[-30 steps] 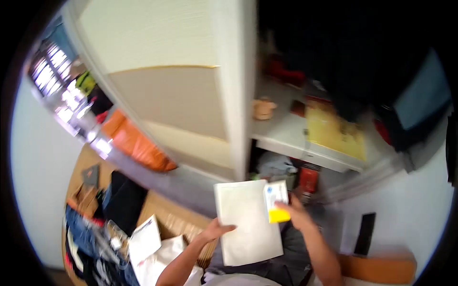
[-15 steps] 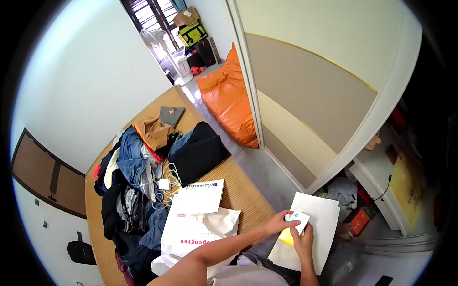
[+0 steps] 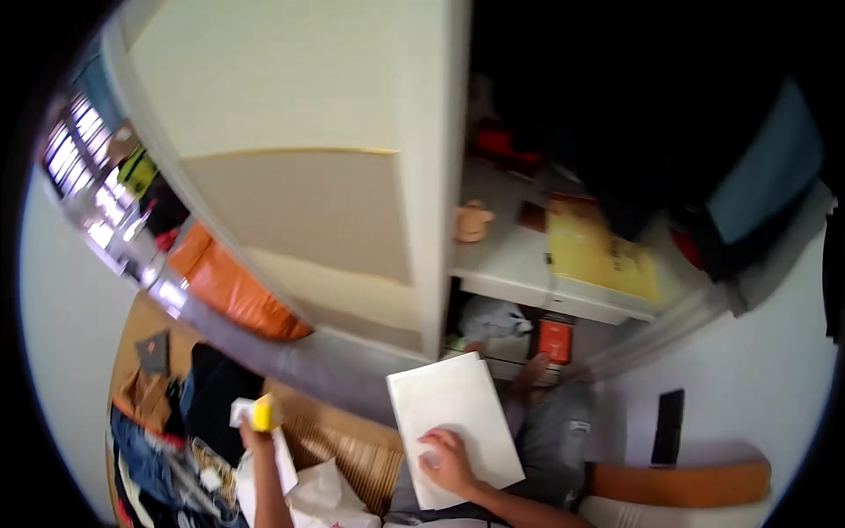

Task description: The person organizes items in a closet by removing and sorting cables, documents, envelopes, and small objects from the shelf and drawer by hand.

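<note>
My left hand (image 3: 253,437) is out to the left above the bed, closed on a small white-and-yellow box (image 3: 263,414), which is blurred. Across my lap lies a flat white paper bag or folder (image 3: 475,396). My right hand (image 3: 449,462) rests on it with thumb and fingers curved apart, and nothing I can make out is between them. Below my left hand, on the bed, are a white printed bag (image 3: 330,497) and a white card or flat packet (image 3: 283,462), partly hidden by my forearm.
Clothes (image 3: 145,449) and black folded fabric (image 3: 220,396) cover part of the bed mat (image 3: 339,436). Ahead stands a sliding wardrobe door (image 3: 308,211). Its open side shows a white shelf (image 3: 519,286) with a yellow bag (image 3: 594,251). A red box (image 3: 555,339) sits on the floor.
The view has turned right. The hands, together on the small box before, have parted: my left hand carried it left over the bed, and my right hand came down onto the white bag or folder.
</note>
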### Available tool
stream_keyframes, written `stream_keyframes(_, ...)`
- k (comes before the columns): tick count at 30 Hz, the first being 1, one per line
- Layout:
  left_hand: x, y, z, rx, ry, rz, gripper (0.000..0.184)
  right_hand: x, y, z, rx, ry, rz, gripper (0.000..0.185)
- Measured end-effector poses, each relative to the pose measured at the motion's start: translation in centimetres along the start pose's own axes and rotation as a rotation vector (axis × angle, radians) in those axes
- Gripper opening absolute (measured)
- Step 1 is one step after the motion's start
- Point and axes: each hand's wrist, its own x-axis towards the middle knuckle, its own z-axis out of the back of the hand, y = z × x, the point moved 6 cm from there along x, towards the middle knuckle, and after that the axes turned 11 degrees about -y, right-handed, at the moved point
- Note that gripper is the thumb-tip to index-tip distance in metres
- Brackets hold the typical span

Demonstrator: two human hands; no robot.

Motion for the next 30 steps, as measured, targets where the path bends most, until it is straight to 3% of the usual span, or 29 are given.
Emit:
stream_keyframes(2,6.2,-0.9,5.7,-0.030,-0.234,-0.011,0.062,0.3,0.6,0.1,-0.005,-0.011,0.012,0.030)
stream_keyframes(3,6.5,-1.5,8.0,0.005,-0.470,-0.057,0.071,0.2,0.3,-0.1,-0.029,0.015,-0.011,0.031)
stream_keyframes(4,5.2,-1.8,8.8,0.005,-0.562,-0.073,0.084,0.2,0.2,-0.2,-0.029,0.049,0.024,0.035)
stream_keyframes(5,2.5,-3.2,9.3,0.575,-0.628,-0.119,0.093,0.1,-0.1,0.0,-0.008,0.042,0.014,0.039)
stream_keyframes(6,1.6,-3.6,9.5,0.653,-0.703,-0.179,0.095,-0.2,-0.3,0.3,0.013,0.039,0.003,0.042)
stream_keyframes(7,1.8,-4.5,10.0,0.872,-0.803,-0.256,0.093,-0.2,-0.1,1.3,-0.134,0.012,0.016,0.044)
stream_keyframes(10,3.0,-2.9,10.0,0.674,-0.458,-0.165,0.087,1.1,0.6,6.6,-0.480,-0.094,-0.066,0.062)
stream_keyframes(12,3.9,-2.1,10.8,0.751,-0.467,-0.239,0.084,1.0,-2.0,8.5,-0.522,-0.140,-0.299,0.069)
stream_keyframes(13,3.2,-2.7,10.2,0.827,-0.473,-0.318,0.081,0.5,-3.8,8.5,-0.516,-0.133,-0.305,0.069)
stream_keyframes(14,3.1,-1.3,10.0,0.560,-0.616,-0.171,0.078,-0.3,-6.8,8.0,-0.330,-0.102,-0.423,0.069)
stream_keyframes(16,2.8,-1.5,9.7,0.489,-0.832,-0.174,0.075,-1.0,-9.0,8.6,-0.135,-0.072,-0.539,0.069)
stream_keyframes(17,1.9,-1.9,8.3,0.495,-0.832,-0.179,0.075,-0.4,-9.5,9.2,0.023,0.018,-0.656,0.068)
stream_keyframes(18,-1.8,-4.0,6.1,0.855,-1.098,-0.332,0.072,-0.2,-9.6,9.5,0.182,0.108,-0.774,0.067)
stream_keyframes(19,-5.7,-5.8,3.1,1.223,-1.351,-0.491,0.069,0.4,-8.9,10.4,0.177,0.119,-0.722,0.051)
stream_keyframes(20,-7.8,-5.8,0.7,1.233,-1.348,-0.497,0.069,0.1,-8.6,10.8,0.180,0.117,-0.731,0.051)
stream_keyframes(22,-11.0,-5.6,-7.3,1.368,-0.810,-1.117,0.066,0.5,-7.2,11.4,0.564,-0.040,-0.579,0.036)
stream_keyframes(24,-13.2,-0.2,-11.8,1.164,-0.022,-1.207,0.061,0.0,-7.4,11.5,0.504,0.019,-0.529,0.038)
stream_keyframes(25,-15.8,4.5,-13.2,1.025,0.211,-0.716,0.058,0.4,-6.2,12.0,0.540,0.020,-0.516,0.038)
stream_keyframes(27,-24.5,10.9,-17.5,1.023,0.630,-0.213,0.071,0.6,-5.6,12.3,0.577,0.024,-0.504,0.039)
stream_keyframes(29,-28.9,15.1,-18.7,0.925,0.732,0.231,0.051,0.2,-5.6,12.4,0.650,0.026,-0.473,0.039)
stream_keyframes(30,-29.7,15.3,-19.7,0.927,0.731,0.232,0.051,0.4,-5.5,12.7,0.651,0.026,-0.476,0.039)
